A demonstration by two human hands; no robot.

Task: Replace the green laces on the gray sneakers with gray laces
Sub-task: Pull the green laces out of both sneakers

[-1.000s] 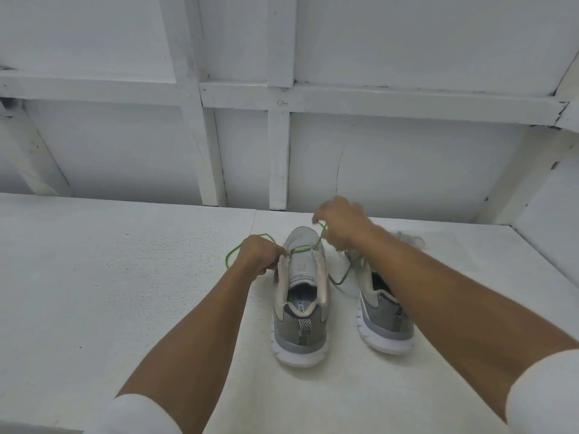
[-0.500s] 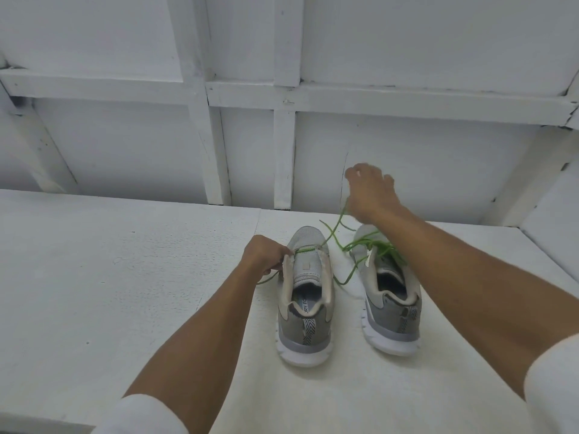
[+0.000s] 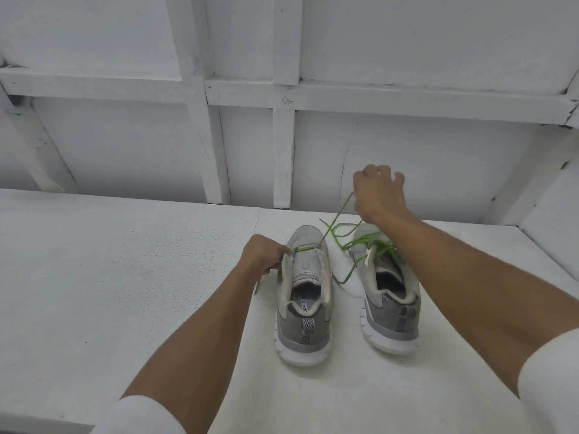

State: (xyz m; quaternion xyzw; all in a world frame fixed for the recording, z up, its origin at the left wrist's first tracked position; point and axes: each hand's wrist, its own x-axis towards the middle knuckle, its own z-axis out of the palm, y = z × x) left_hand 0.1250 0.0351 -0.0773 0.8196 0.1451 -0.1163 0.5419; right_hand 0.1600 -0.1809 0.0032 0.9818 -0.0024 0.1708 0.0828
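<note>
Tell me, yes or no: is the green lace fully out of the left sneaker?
No, the green lace crosses the left sneaker at its front eyelets.

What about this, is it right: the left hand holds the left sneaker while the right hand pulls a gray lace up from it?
Not quite: the head view shows the lace is green, not gray. The left hand does hold the left sneaker while the right hand pulls the lace up from it.
</note>
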